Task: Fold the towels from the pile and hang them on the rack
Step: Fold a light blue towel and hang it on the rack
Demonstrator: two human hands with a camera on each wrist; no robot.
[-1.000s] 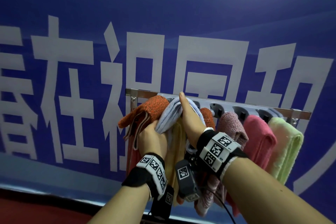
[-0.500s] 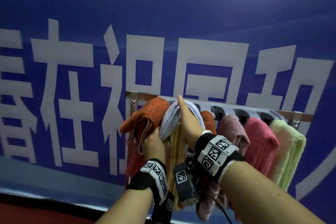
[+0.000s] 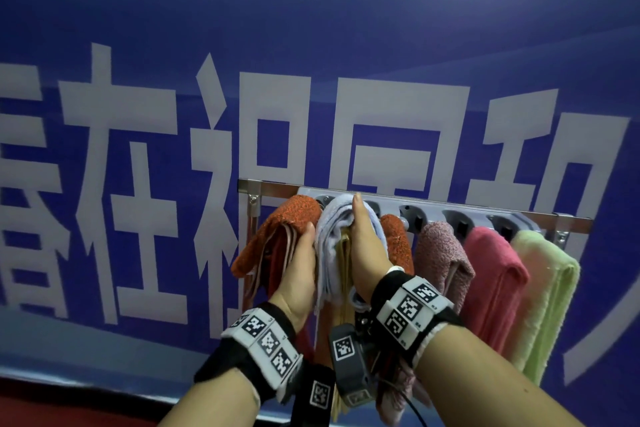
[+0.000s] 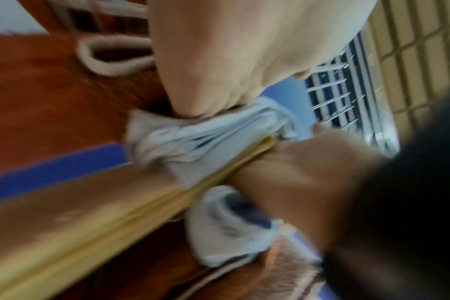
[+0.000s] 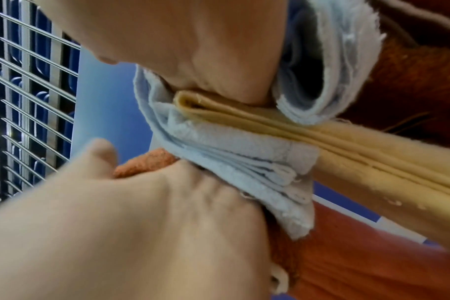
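Towel (image 3: pixel 333 218) sandwiched between left hand (image 3: pixel 298 274), right hand (image 3: pixel 367 250)

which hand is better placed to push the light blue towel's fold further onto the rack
Right, probably. The right hand lies along the light blue towel with its fingers reaching the fold at the rack. The left hand presses flat lower on the towel's side, beside the orange towel.

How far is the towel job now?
Done: orange towels, a mauve towel, a pink towel and a green towel hang on the rack. In hand: the left hand and right hand press a light blue towel, draped over a yellow towel, from both sides. Left: unknown, the pile is out of view.
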